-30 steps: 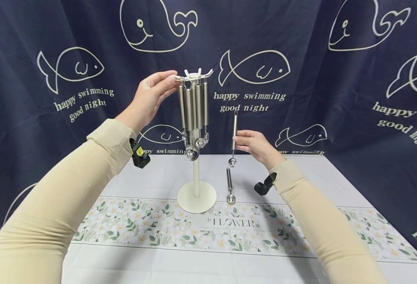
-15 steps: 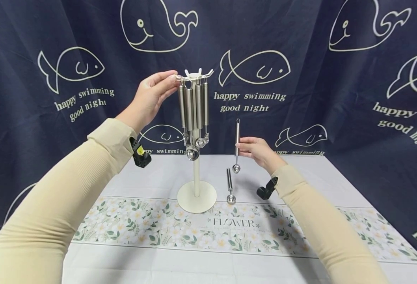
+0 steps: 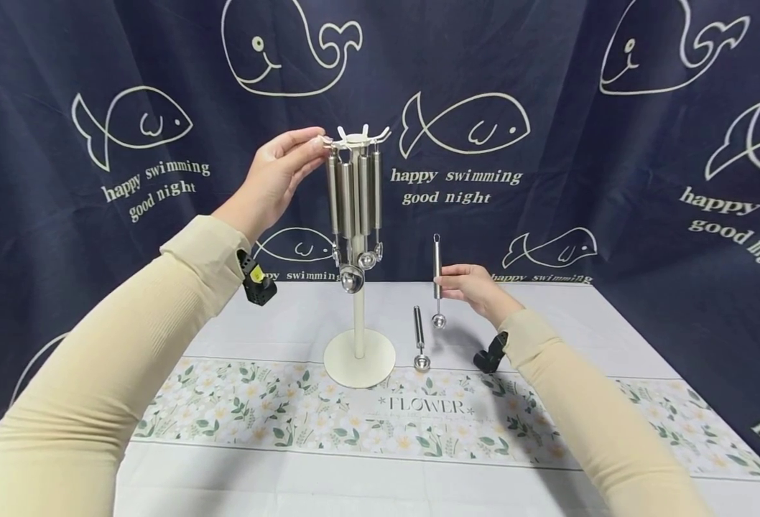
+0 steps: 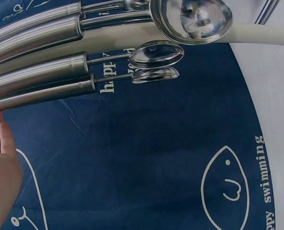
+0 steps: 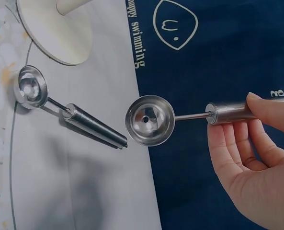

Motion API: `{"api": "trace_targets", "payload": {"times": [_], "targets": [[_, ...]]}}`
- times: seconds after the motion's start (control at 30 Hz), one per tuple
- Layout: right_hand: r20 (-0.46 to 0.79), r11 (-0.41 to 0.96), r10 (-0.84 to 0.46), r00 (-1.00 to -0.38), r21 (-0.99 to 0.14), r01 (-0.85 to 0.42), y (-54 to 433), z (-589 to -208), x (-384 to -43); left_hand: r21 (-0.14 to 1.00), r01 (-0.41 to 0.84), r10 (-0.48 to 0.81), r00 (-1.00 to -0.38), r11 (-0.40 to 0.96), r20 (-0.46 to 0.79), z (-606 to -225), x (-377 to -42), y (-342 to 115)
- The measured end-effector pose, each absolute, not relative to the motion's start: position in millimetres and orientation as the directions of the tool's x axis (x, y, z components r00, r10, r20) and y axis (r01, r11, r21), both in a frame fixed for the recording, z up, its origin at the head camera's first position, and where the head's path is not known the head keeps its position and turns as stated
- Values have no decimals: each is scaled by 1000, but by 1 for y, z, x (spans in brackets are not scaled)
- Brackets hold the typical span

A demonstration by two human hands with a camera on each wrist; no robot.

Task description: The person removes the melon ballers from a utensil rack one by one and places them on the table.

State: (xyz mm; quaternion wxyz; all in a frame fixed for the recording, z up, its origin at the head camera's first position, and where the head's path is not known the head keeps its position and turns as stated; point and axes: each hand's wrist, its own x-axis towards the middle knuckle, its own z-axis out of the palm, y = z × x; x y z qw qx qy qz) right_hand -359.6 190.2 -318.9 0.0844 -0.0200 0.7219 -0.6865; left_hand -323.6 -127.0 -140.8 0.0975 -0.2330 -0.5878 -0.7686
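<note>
My right hand (image 3: 477, 287) holds a steel melon baller (image 5: 150, 120) upright by its handle, thumb on one side and fingers on the other, its scoop pointing down over the table. A second melon baller (image 3: 420, 341) lies on the tabletop just left of it. With thumb and fingers, my left hand (image 3: 279, 176) pinches a hook at the top of a cream utensil stand (image 3: 359, 309). Several steel scoops (image 4: 165, 55) hang from the stand's hooks by their handles, their bowls downward. In the left wrist view only part of that hand shows, below the handles.
The stand's round base (image 3: 341, 362) rests on the white table (image 3: 276, 481), partly over a printed floral band (image 3: 225, 409). A dark blue curtain (image 3: 470, 57) with whale and fish drawings hangs behind the table and along its sides.
My right hand has lowered the melon baller and shifted it slightly right, away from the stand. My left hand keeps its place at the top of the stand.
</note>
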Motion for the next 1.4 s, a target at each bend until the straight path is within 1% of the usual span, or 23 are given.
{"api": "trace_targets", "payload": {"times": [0.5,0.83,1.03,1.17,1.4], "targets": [[-134,37,-133,-982,-991,130,195,-351,-362,876,431,140,-875,-215,464,-144,-325,-130],[-176,113,-106,-979,-980,164,200,-369,-360,875,439,140,-871,-207,470,-143,-325,-131],[-207,116,-92,-974,-974,196,199,-380,-360,876,446,147,-868,-186,474,-142,-323,-131],[-204,127,-85,-975,-973,192,199,-385,-361,875,453,154,-865,-170,478,-141,-323,-131],[-211,170,-46,-976,-965,201,197,-395,-363,872,454,148,-864,-186,481,-140,-323,-130]]}}
